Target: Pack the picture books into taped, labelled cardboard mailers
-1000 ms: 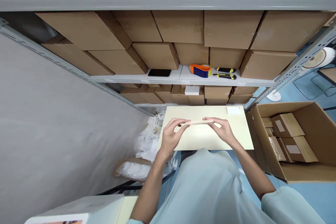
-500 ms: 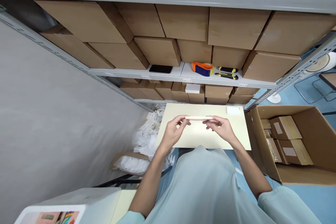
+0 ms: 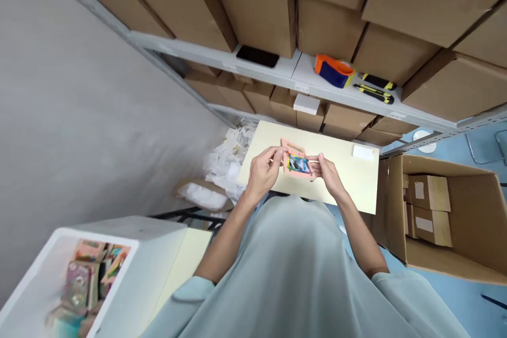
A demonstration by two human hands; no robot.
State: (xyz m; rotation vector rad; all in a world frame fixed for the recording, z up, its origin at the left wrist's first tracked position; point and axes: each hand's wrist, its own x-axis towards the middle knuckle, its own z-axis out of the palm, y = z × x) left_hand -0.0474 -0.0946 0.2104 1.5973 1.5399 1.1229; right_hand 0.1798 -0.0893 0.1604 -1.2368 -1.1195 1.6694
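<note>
Above the cream tabletop (image 3: 336,185), a small flat pink card (image 3: 298,165) with a dark, colourful picture is between my two hands. It may be a card pack; its exact kind is too small to tell. My left hand (image 3: 266,169) pinches its left edge between thumb and fingers. Fingers of my right hand (image 3: 328,174) are at its right edge, partly behind it, with the thumb raised. A pink upper panel (image 3: 292,147) with lettering shows behind the picture part; whether they are joined I cannot tell.
A white box (image 3: 363,152) lies at the table's far right. The shelf holds a phone (image 3: 257,56), a tape dispenser (image 3: 335,71) and utility knives (image 3: 374,92). A large carton (image 3: 471,206) stands right; a white bin (image 3: 154,243) of colourful packs is lower left, near white scraps (image 3: 227,163).
The thin pale object, earlier seen edge-on, has tilted so its pink picture face shows. My view has swung down and left, revealing more of the white bin.
</note>
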